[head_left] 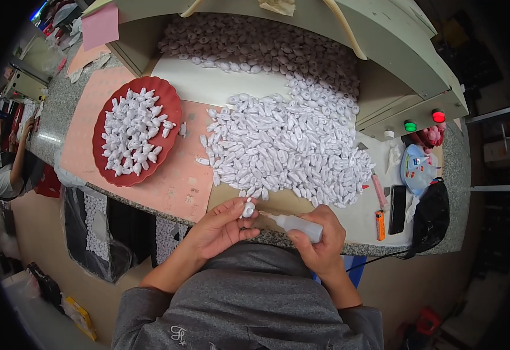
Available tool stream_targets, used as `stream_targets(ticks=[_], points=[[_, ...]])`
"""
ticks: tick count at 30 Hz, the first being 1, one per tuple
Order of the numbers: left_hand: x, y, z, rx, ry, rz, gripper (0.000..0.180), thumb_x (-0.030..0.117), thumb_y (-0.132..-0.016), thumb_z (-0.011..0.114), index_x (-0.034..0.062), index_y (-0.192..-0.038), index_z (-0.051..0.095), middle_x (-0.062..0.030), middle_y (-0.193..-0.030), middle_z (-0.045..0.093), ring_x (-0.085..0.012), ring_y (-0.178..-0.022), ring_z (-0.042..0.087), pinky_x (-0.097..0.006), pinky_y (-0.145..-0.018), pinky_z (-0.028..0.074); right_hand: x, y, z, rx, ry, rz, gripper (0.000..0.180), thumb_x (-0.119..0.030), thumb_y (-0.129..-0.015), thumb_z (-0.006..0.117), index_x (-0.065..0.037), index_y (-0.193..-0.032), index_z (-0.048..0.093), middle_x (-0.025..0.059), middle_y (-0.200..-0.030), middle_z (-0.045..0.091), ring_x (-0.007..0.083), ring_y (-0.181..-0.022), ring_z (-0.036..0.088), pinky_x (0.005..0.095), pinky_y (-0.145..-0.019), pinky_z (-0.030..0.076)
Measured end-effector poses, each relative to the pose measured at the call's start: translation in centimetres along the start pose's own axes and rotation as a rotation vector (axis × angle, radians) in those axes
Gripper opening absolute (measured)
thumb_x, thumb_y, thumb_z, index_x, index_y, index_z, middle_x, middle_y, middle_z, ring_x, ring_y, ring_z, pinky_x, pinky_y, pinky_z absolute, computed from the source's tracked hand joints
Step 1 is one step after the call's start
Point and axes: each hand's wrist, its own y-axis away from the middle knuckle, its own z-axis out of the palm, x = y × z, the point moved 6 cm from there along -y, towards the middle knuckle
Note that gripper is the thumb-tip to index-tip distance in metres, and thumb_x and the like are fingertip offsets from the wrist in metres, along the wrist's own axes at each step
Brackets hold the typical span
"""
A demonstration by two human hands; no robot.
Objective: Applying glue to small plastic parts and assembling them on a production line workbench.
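Note:
Between the thumb and fingers of my left hand [223, 230] is a small white figurine piece [248, 209], held over the table's front edge. My right hand [325, 239] is wrapped round a translucent squeeze bottle [298, 226], tilted so its thin nozzle points left at the piece; whether the tip touches it I cannot tell. Just beyond both hands spreads a heap of small white elongated pieces [290, 146]. Off to the left, a red scalloped plate [173, 105] carries many white pieces that look joined together.
A grey-green cabinet [383, 41] arches over more rounded white pieces [255, 44] behind the heap. On the right lie an orange box [380, 225], a black phone [398, 210] and a black bag [431, 219]. A lined bin [80, 233] stands below left; another person [13, 169] sits farther left.

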Motion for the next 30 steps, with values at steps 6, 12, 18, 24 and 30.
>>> stream_targets(ticks=[6, 12, 18, 24, 30], points=[[0.2, 0.3, -0.1, 0.000, 0.056, -0.028, 0.029, 0.020, -0.092, 0.049, 0.0038, -0.116, 0.050, -0.0076, -0.101, 0.058, -0.0141, -0.088, 0.057, -0.034, -0.082, 0.049, 2.4, 1.1, -0.2, 0.020, -0.217, 0.263, 0.024, -0.012, -0.077, 0.068, -0.001, -0.090, 0.052, 0.0077, -0.079, 0.057, 0.0117, -0.068, 0.052, 0.0246, -0.060, 0.041], [2.5, 1.2, -1.8, 0.044, 0.158, 0.167, 0.028, 0.017, -0.092, 0.049, 0.0050, -0.117, 0.048, -0.0105, -0.108, 0.056, -0.0170, -0.093, 0.059, -0.033, -0.084, 0.051, 6.8, 2.8, 1.1, 0.020, -0.411, 0.608, 0.028, 0.003, -0.078, 0.063, -0.003, -0.096, 0.043, 0.0063, -0.087, 0.056, 0.0094, -0.075, 0.054, 0.0226, -0.068, 0.046], [3.2, 2.0, -2.1, 0.034, 0.225, 0.212, 0.027, 0.015, -0.092, 0.048, 0.0052, -0.118, 0.047, -0.0118, -0.110, 0.056, -0.0176, -0.094, 0.060, -0.033, -0.085, 0.051, 5.3, 0.3, 4.6, -0.151, 0.036, 0.188, 0.025, 0.004, -0.071, 0.067, -0.003, -0.094, 0.060, 0.0115, -0.089, 0.057, 0.0241, -0.072, 0.058, 0.0321, -0.067, 0.046], [3.2, 2.5, -2.7, 0.026, 0.245, 0.231, 0.027, 0.015, -0.093, 0.047, 0.0053, -0.118, 0.047, -0.0122, -0.112, 0.056, -0.0188, -0.098, 0.059, -0.034, -0.086, 0.050, 4.9, -0.3, 6.3, -0.269, 0.283, 0.045, 0.033, 0.002, -0.067, 0.069, -0.001, -0.098, 0.059, 0.0129, -0.086, 0.058, 0.0284, -0.078, 0.057, 0.0352, -0.066, 0.047], [2.8, 2.1, -2.7, 0.078, 0.184, 0.228, 0.030, 0.016, -0.092, 0.048, 0.0052, -0.120, 0.046, -0.0115, -0.115, 0.055, -0.0196, -0.102, 0.057, -0.035, -0.088, 0.049, 5.0, -0.3, 6.3, -0.177, 0.235, -0.044, 0.030, 0.001, -0.067, 0.069, -0.001, -0.096, 0.060, 0.0119, -0.082, 0.059, 0.0264, -0.073, 0.058, 0.0342, -0.062, 0.048]])
